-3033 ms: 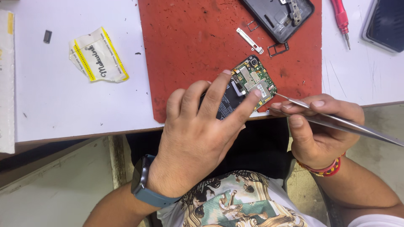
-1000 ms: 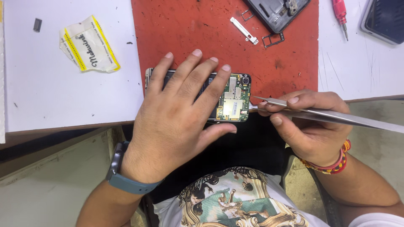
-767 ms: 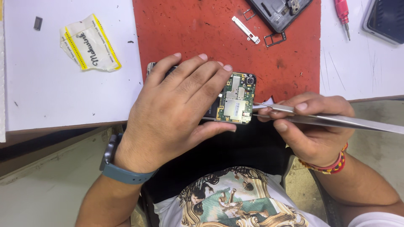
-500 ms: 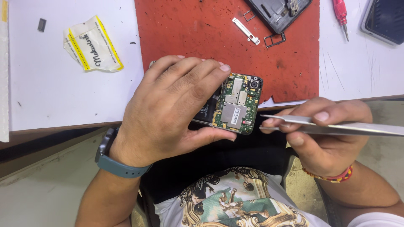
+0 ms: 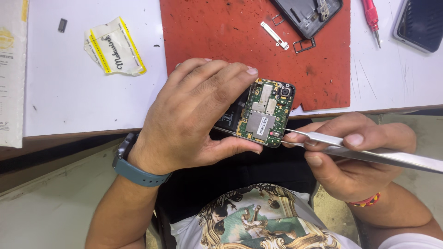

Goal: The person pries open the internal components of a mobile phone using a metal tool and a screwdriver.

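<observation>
My left hand [image 5: 196, 117] grips an opened phone [image 5: 264, 113] at the table's front edge, its green circuit board, metal shields and small camera facing up. Most of the phone's body is hidden under my fingers. My right hand [image 5: 355, 157] pinches long metal tweezers [image 5: 350, 147], whose tips touch the phone's right edge near its lower corner. A blue-grey watch band sits on my left wrist and a red bracelet on my right.
A red work mat [image 5: 221, 32] covers the table's middle. On it lie a dark phone back cover [image 5: 307, 16], a small metal strip [image 5: 274, 35] and a card tray [image 5: 304, 45]. A red screwdriver [image 5: 370, 18], another phone [image 5: 420, 23] and a torn white-yellow packet [image 5: 115, 46] lie on the white table.
My left hand lifted and turned the phone off the mat toward me, tilting the board up. The tweezers followed and stay at the phone's right edge.
</observation>
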